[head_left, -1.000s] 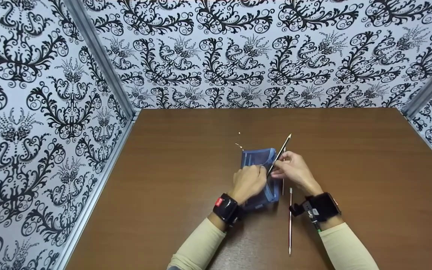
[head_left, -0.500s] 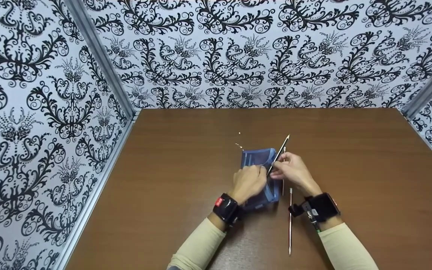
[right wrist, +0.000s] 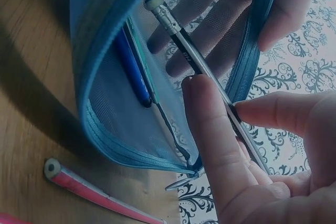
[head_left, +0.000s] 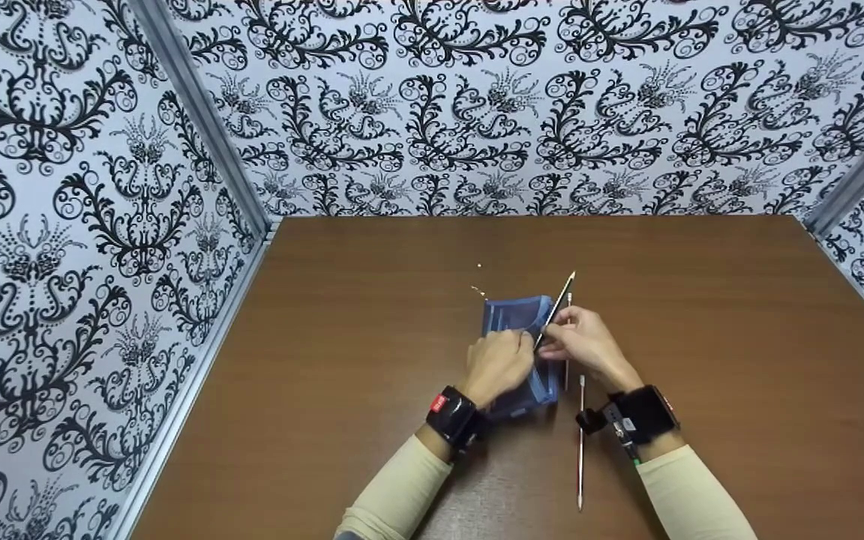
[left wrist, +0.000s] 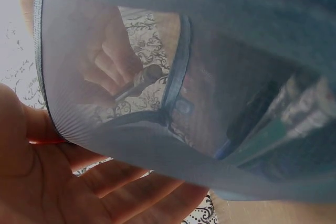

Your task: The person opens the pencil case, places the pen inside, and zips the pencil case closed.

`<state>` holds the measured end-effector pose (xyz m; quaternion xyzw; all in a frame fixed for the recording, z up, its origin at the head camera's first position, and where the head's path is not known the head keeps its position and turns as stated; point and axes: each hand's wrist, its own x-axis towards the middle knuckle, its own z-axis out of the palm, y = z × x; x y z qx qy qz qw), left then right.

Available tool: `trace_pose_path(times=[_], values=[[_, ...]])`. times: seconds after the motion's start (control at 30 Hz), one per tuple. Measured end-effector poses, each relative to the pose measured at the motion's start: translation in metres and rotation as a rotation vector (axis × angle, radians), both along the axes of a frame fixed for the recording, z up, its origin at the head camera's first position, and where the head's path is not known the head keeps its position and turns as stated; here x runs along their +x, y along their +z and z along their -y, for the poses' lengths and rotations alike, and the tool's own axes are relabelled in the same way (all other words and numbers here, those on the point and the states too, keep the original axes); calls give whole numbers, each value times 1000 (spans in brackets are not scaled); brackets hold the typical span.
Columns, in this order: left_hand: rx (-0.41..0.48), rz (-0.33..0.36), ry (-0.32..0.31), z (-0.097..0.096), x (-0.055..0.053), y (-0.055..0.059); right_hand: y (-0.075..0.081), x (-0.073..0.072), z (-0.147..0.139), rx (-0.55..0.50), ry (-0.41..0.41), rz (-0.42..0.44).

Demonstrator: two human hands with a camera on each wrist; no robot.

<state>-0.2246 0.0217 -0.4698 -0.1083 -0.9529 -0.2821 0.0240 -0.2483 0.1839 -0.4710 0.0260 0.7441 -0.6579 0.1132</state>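
A blue mesh zip pouch (head_left: 518, 311) lies at mid-table, its zipped mouth held apart. My left hand (head_left: 501, 365) grips the mouth's edge, thumb outside and the other fingers behind the mesh in the right wrist view. My right hand (head_left: 589, 343) pinches a black pencil (right wrist: 195, 59) between thumb and fingers. The pencil's eraser end (right wrist: 167, 17) is within the pouch opening, while its pointed end (head_left: 571, 277) slants up and away. Through the mesh show a blue pen (right wrist: 131, 69) and a green slim item (right wrist: 143, 59).
A red pencil (head_left: 580, 450) lies on the brown table (head_left: 372, 300) near my right wrist. Another pencil (head_left: 568, 298) lies beside the pouch's right side, partly behind my right hand. Small pale bits (head_left: 478, 290) lie beyond the pouch. Patterned walls (head_left: 477, 112) enclose the table.
The black pencil has slid slightly down and left, further into the pouch, with my right hand nearly in place. My left hand and the pouch stay put.
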Motion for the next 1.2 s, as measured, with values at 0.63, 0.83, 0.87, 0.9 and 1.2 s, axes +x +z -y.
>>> trace_pose_path(times=[0.63,0.83,0.87,0.9,1.2], values=[[1,-12,-2,0,0,0,-3,-1,2,16,8,26],[-1,-12,-4,0,-1,0,-2,0,1,8,18,26],[-1,-12,-3,0,-1,0,-2,0,1,6,18,24],[-1,-13,-1,0,-1,0,-2,0,2,6,16,22],[7,-29,6,0,1,0,-5,-2,3,24,6,5]])
